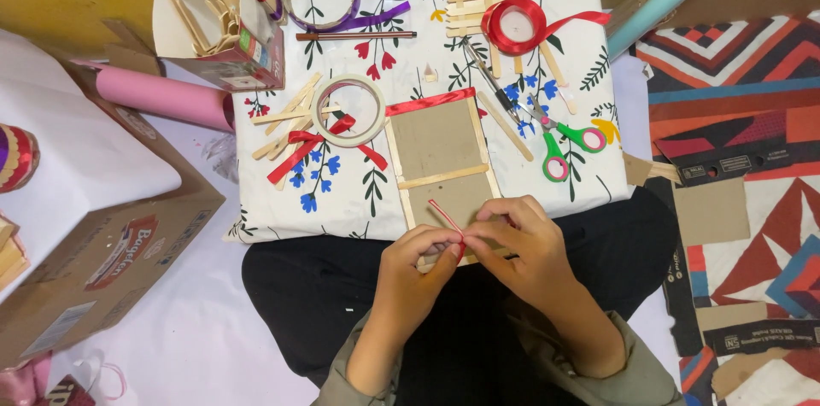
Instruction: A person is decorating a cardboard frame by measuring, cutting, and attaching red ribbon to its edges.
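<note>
Surface: flowered cloth (359, 192) under a cardboard frame (440, 150).
Hands: left hand (418, 265) and right hand (521, 248) fingers pinching a red ribbon (446, 218).

bright even overhead light, soft shadows, sharp focus, slight edge distortion.

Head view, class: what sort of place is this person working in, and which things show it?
Probably a home craft corner on the floor: a floral work cloth strewn with craft sticks, scissors and ribbon rolls, while both hands pinch a red ribbon.
</note>
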